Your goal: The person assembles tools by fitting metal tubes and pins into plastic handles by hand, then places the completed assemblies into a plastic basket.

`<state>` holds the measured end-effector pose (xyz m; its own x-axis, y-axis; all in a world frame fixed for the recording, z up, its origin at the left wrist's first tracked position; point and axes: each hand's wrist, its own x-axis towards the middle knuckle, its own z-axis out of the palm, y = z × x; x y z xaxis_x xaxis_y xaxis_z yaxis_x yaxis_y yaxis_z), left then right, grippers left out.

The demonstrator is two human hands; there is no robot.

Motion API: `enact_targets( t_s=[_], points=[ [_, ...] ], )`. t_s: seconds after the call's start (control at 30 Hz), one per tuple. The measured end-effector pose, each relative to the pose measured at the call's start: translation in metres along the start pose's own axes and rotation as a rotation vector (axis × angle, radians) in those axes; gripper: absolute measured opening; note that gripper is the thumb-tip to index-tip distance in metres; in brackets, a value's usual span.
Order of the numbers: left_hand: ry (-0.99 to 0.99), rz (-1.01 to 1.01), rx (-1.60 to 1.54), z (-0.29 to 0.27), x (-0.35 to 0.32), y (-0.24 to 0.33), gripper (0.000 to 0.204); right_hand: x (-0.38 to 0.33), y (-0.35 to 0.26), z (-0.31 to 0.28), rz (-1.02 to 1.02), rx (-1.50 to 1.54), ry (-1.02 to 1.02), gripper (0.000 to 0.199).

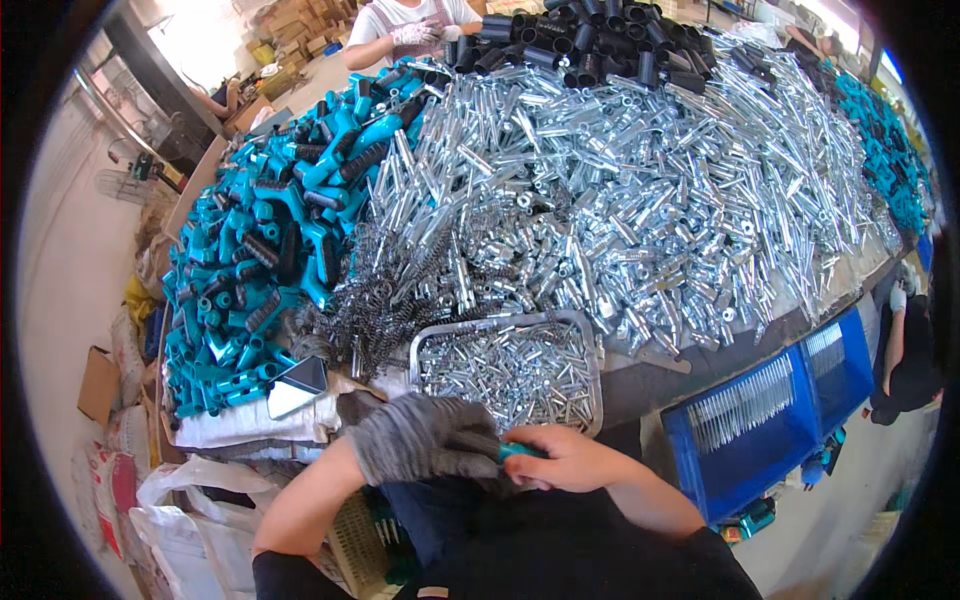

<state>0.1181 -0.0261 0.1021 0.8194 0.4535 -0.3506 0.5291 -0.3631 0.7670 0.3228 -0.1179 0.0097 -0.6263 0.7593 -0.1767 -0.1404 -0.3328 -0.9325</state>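
My left hand (425, 440), in a grey knitted glove, is curled closed at the near edge of the table. My bare right hand (575, 460) meets it from the right, its fingers closed on a teal plastic handle (520, 451). Only a short stretch of the handle shows between the hands; its left end is hidden by the glove. Just beyond them sits a grey tray (597, 385) of small metal pins. Dark coil springs (400, 290) are heaped behind the tray. At the left lies a pile of teal and black handles (265, 235).
Shiny metal rods and sleeves (640, 180) cover the table's middle, with black plastic tubes (590, 40) behind. Blue bins (745, 410) holding metal rods stand at the right edge. White bags (205, 520) are at lower left. A gloved co-worker (410, 30) is across the table.
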Motion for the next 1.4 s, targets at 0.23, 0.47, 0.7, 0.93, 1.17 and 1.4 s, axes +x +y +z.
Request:
enact_targets(
  t_s=[0.23, 0.47, 0.7, 0.93, 1.17, 1.4],
  points=[
    [0.515, -0.167, 0.544, 0.032, 0.021, 0.026, 0.032, 0.012, 0.011, 0.017, -0.221, -0.174, 0.285, 0.050],
    [0.521, -0.052, 0.365, 0.005, 0.070, 0.010, 0.043, 0.004, 0.007, 0.003, -0.238, -0.530, 0.843, 0.042],
    [0.632, -0.536, 0.898, -0.062, 0.121, -0.067, 0.043, -0.010, 0.019, -0.011, -0.198, 0.083, 0.826, 0.038],
    [0.866, -0.570, 0.797, -0.094, 0.115, -0.047, 0.047, -0.011, 0.009, -0.015, -0.199, 0.026, 0.798, 0.045],
    [0.429, 0.215, 0.838, -0.040, 0.139, -0.039, 0.024, -0.018, 0.013, -0.030, -0.248, 0.163, 0.952, 0.048],
    [0.257, 0.230, 0.901, -0.025, 0.167, -0.014, 0.025, -0.029, 0.007, -0.032, -0.265, 0.151, 0.927, 0.045]
  ],
)
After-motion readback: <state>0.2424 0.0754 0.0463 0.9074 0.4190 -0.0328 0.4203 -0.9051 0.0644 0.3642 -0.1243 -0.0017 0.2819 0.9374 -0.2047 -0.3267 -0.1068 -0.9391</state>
